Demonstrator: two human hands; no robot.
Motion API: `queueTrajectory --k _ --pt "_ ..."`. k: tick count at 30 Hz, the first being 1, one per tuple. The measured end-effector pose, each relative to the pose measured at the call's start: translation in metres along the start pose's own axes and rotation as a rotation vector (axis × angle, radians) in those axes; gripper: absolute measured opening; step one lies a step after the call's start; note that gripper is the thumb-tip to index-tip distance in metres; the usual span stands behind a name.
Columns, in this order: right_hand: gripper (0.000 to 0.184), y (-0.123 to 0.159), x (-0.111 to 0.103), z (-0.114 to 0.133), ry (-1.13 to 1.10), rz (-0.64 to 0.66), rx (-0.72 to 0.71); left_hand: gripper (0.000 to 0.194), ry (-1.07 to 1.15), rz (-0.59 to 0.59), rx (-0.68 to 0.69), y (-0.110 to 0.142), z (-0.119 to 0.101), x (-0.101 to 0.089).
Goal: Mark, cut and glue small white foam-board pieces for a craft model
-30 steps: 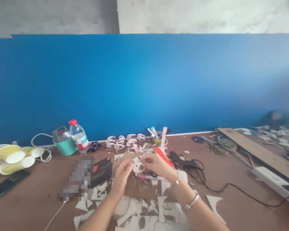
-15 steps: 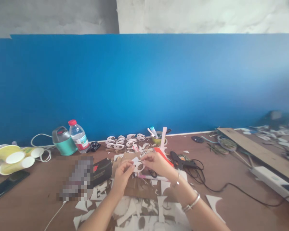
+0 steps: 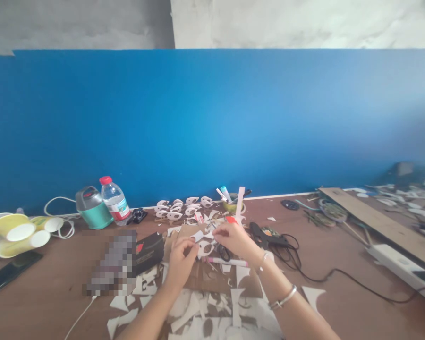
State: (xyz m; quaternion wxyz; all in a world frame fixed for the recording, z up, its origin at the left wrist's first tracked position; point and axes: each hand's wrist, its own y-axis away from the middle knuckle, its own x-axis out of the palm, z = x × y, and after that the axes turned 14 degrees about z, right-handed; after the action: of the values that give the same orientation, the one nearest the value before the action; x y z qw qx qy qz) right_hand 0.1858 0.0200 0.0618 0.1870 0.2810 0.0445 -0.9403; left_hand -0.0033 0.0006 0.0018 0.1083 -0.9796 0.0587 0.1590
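Note:
My left hand is closed, with thumb and finger pinching the edge of a white eye-shaped cutout that has an opening in it. Just to the right, my right hand is closed in a pinch, apart from the cutout. A small white bit shows near its fingertips, but I cannot make out whether it is held. Below the hands lie a pink-and-white pen and a dark loop like a scissor handle. Similar white cutouts lie in rows at the back.
White scraps cover the front middle. A black glue gun with its cable lies right. A water bottle, a green-and-grey container, a black box and yellow paper cups stand or lie left. A power strip lies far right.
My right hand has come off the cutout and shifted slightly right. The left hand keeps its pinch on the cutout, which sits a little lower.

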Motion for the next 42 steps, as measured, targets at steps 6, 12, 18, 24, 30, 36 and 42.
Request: queueTrajectory --k 6,12,18,24,30,36,42 --pt "0.020 0.002 0.009 0.010 0.091 0.054 0.014 0.024 0.022 0.009 0.011 0.000 0.000 -0.001" --pt "0.019 -0.002 0.014 0.002 0.045 0.114 0.039 0.026 0.001 -0.001 0.038 0.000 0.001 -0.001" --pt "0.019 0.000 0.014 0.007 0.050 0.125 0.075 0.026 0.050 -0.009 -0.026 0.001 0.005 -0.001" --pt "0.022 0.002 0.016 0.015 0.129 0.138 0.085 0.032 0.126 -0.050 -0.096 0.002 0.009 0.000" --pt "0.024 0.001 0.021 0.011 0.240 0.112 0.086 0.028 0.169 -0.053 -0.084 0.000 0.013 -0.001" --pt "0.022 0.000 0.025 0.006 0.345 0.074 0.051 0.026 0.163 -0.054 -0.073 0.000 0.015 0.000" --pt "0.022 0.000 0.025 0.008 0.397 0.062 0.076 0.026 0.168 -0.050 -0.084 0.002 0.010 0.000"
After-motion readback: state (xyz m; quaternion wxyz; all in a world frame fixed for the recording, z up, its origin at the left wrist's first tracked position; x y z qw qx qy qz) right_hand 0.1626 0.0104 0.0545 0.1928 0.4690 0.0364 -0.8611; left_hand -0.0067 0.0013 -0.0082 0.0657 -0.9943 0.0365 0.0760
